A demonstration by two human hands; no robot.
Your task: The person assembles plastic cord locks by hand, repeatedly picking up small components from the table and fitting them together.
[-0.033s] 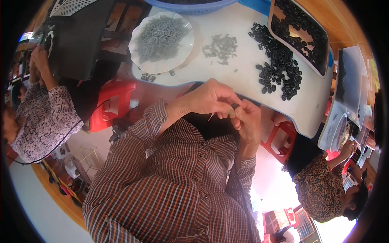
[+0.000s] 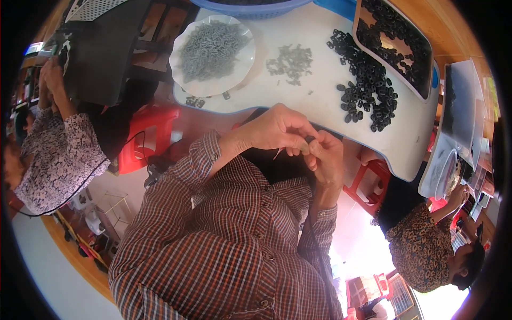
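My left hand point(image 2: 278, 129) and my right hand point(image 2: 327, 159) meet just off the near edge of the white table point(image 2: 256, 101). Between their pinched fingertips is a small black piece point(image 2: 309, 140), mostly covered by the fingers. Both hands are closed on it. Beyond them lies a loose pile of small grey pieces point(image 2: 290, 63). To the right of that spread many small black oval pieces with holes point(image 2: 368, 96). A white scalloped plate point(image 2: 246, 58) at the left holds a heap of similar grey pieces.
A tray point(image 2: 392, 74) with more black pieces stands at the far right, and a blue basket point(image 2: 250, 10) at the back. A few black pieces point(image 2: 195, 101) lie by the plate. Red stools point(image 2: 149, 138) stand below. One person works at each side.
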